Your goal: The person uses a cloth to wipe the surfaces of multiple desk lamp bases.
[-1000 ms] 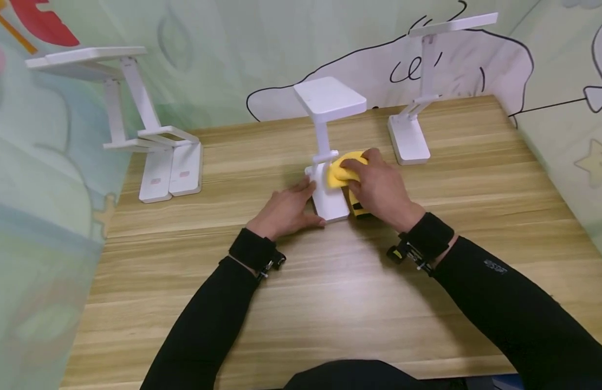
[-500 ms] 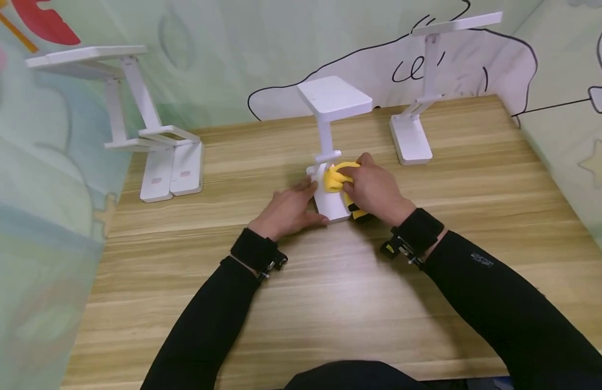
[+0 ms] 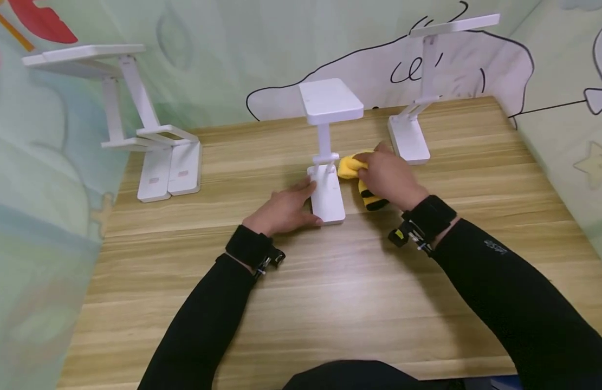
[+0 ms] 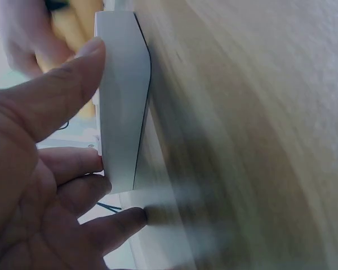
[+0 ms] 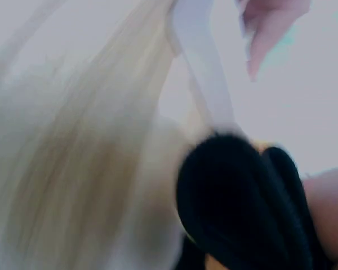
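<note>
A white desk lamp [image 3: 327, 197] stands mid-table, its flat head above its base. My left hand [image 3: 287, 210] holds the base, fingers at its left side and thumb at the front corner. In the left wrist view the thumb and fingertips touch the white base [image 4: 123, 101]. Just right of the base, my right hand [image 3: 390, 176] grips a bunched yellow cloth [image 3: 349, 167] with black stripes. A dark fold of the cloth [image 5: 225, 197] fills the lower right wrist view, blurred, with part of the right hand beside it.
Two similar white lamps [image 3: 185, 168] stand side by side at the left back of the wooden table [image 3: 330, 314]. Another white lamp [image 3: 409, 141] is at the back right, close to my right hand. A printed fabric wall [image 3: 222, 65] borders the table behind.
The cloth in my right hand moved left across the lamp base, then right, off the base. The lamp turned slightly. My left hand stays at the base.
</note>
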A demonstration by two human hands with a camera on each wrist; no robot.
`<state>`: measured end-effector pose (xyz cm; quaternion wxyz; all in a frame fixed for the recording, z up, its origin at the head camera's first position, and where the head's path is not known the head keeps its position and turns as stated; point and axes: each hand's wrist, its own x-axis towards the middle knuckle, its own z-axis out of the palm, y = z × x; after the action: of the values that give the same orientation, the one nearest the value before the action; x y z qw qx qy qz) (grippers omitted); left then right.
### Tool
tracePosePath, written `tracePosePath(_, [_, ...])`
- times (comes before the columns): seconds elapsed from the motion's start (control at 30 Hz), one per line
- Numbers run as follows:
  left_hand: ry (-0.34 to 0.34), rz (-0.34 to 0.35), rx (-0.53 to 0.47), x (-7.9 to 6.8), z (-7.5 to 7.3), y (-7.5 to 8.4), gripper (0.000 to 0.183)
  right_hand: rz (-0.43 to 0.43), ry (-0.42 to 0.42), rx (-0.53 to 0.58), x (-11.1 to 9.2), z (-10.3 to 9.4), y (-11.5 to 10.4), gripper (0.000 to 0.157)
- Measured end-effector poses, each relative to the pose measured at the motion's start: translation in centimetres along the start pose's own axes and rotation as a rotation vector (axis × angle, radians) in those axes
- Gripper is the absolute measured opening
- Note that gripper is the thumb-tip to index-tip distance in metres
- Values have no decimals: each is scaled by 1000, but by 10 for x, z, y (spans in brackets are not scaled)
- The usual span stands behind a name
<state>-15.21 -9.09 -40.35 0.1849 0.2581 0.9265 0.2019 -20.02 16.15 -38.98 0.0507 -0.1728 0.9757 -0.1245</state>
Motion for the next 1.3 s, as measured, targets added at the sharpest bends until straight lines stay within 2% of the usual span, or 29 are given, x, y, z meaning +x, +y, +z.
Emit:
tracePosePath(0.07, [-5, -2, -2, 1, 0, 1, 92, 23, 79, -84, 7, 10, -4, 34])
tracePosePath(0.13, [-5, -8, -8, 1, 1, 2, 92, 15, 94, -160, 10, 17, -10, 33])
tracePosePath(0.2, [-1, -18, -12, 1, 1, 3, 92, -16, 82, -227, 10, 21, -18, 34])
tracePosePath(0.3, [-3, -35, -12, 0, 0, 3, 92, -69, 47, -248, 1, 23, -27, 35])
tracePosePath(0.53, [1, -46, -13, -3, -2, 4, 91, -214, 4, -208, -38, 13, -36, 19])
tracePosePath(0.67, [-3, -42, -9, -3, -1, 3, 91, -304, -72, -148, -55, -1, -37, 22])
tracePosePath(0.73, [-8, -41, -7, -2, -1, 3, 92, -309, -114, -95, -60, -11, -36, 26])
tracePosePath(0.8, [-13, -33, -3, -1, -1, 3, 92, -285, -122, -51, -61, -21, -35, 29])
tracePosePath(0.87, [-12, -29, 2, 0, -1, 3, 92, -238, -80, -7, -57, -27, -36, 31])
tracePosePath(0.93, [-10, -30, 7, 1, 0, 3, 93, -209, 11, 17, -47, -26, -37, 33])
tracePosePath(1.0, [-8, -37, 13, 1, 0, 3, 93, -212, 106, 15, -36, -16, -38, 36])
tracePosePath(1.1, [-17, -45, 9, 2, 1, 3, 93, -254, 186, -27, -25, 7, -39, 38])
tracePosePath(1.2, [-22, -42, -2, 2, 1, 3, 93, -326, 190, -73, -25, 22, -40, 40])
tracePosePath(1.3, [-21, -53, -5, 1, 1, 3, 93, -431, 140, -46, -33, 24, -41, 39])
